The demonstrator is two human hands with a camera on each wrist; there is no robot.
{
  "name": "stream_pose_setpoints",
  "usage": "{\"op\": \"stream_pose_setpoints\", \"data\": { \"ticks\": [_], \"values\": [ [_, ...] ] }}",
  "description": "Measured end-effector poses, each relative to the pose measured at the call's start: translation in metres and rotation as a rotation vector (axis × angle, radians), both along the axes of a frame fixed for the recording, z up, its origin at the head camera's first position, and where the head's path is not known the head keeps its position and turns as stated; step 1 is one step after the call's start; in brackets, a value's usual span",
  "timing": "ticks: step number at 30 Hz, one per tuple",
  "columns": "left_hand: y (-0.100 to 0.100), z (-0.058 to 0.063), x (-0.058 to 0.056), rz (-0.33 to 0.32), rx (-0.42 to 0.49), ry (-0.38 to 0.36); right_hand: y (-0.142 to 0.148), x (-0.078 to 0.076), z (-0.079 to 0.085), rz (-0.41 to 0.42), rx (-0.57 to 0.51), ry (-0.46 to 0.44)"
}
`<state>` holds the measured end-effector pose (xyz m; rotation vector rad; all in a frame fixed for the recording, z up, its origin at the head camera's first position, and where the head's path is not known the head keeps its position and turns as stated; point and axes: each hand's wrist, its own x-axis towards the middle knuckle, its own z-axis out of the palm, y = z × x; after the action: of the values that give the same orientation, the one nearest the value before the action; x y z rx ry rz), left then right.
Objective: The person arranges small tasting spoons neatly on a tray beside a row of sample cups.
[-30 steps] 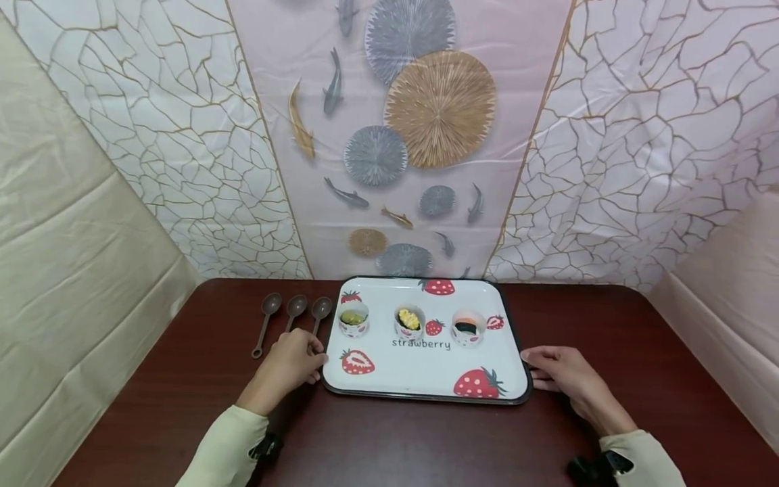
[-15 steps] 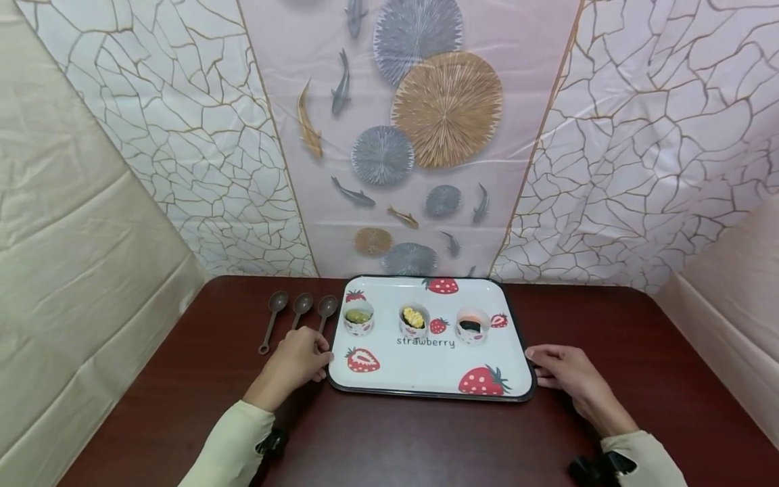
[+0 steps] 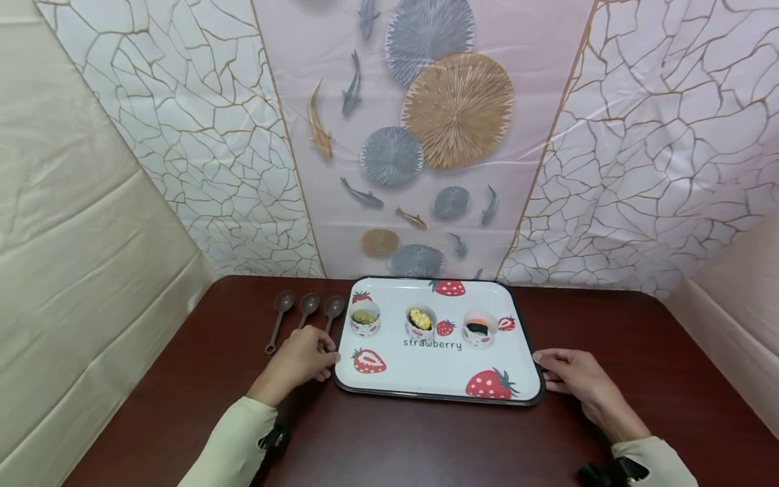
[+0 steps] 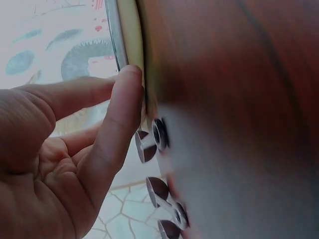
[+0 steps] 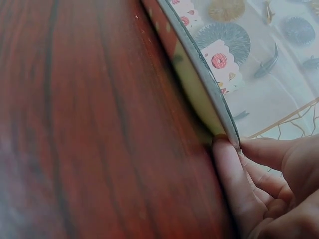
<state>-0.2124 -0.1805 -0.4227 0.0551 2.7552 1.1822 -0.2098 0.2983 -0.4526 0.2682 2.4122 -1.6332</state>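
Observation:
A white tray [image 3: 420, 372] with a dark rim and printed strawberries lies on the table, the word "strawberry" across its middle. My left hand [image 3: 299, 360] pinches its left rim, a finger under the lip in the left wrist view. At the opposite side, my right hand [image 3: 581, 379] pinches the right rim between thumb and fingers. In a row on the tray stand three small patterned paper cups: one with green food [image 3: 365, 319], one with yellow food on a dark base [image 3: 421, 322], and one with an orange and black piece [image 3: 479, 329].
Left of the tray, three dark measuring spoons lie side by side: an outer spoon [image 3: 279, 322], a middle spoon [image 3: 309, 306] and an inner spoon [image 3: 333, 308], partly behind my left hand. A patterned cloth backdrop [image 3: 389, 203] rises right behind the dark wooden table [image 3: 402, 446].
The head view has turned a little left, so everything sits further right in it. Both hands keep their hold on the tray, and the cups stay in the same places on it.

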Motion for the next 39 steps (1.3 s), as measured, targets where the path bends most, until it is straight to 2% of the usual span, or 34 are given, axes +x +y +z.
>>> {"op": "stream_pose_setpoints", "data": {
  "ticks": [6, 12, 14, 16, 20, 25, 29, 35, 39],
  "values": [
    [-0.012, 0.006, -0.007, -0.018, -0.039, 0.027, 0.005, 0.001, 0.002, 0.002, 0.014, -0.010],
    [-0.030, 0.010, -0.010, -0.007, 0.040, 0.010, 0.002, 0.000, 0.003, 0.008, 0.031, -0.002],
    [-0.034, 0.010, -0.010, 0.002, 0.041, 0.002, 0.000, 0.001, 0.002, 0.004, 0.028, -0.002],
    [-0.035, 0.011, -0.009, 0.019, 0.015, 0.004, -0.002, 0.001, 0.001, 0.003, 0.025, -0.004],
    [-0.033, 0.017, -0.007, 0.038, -0.107, -0.006, -0.006, 0.001, -0.001, -0.001, 0.031, 0.006],
    [-0.026, 0.023, -0.007, 0.023, -0.205, -0.024, -0.008, 0.000, 0.003, 0.004, 0.047, 0.030],
    [-0.019, 0.019, -0.011, 0.017, -0.248, -0.008, -0.006, 0.000, 0.005, 0.005, 0.053, 0.034],
    [-0.011, 0.012, -0.016, 0.015, -0.362, 0.036, -0.004, 0.002, 0.004, -0.010, 0.055, 0.035],
    [-0.008, 0.011, -0.016, 0.035, -0.370, 0.023, -0.005, 0.004, 0.003, -0.014, 0.049, 0.036]
  ]
}}
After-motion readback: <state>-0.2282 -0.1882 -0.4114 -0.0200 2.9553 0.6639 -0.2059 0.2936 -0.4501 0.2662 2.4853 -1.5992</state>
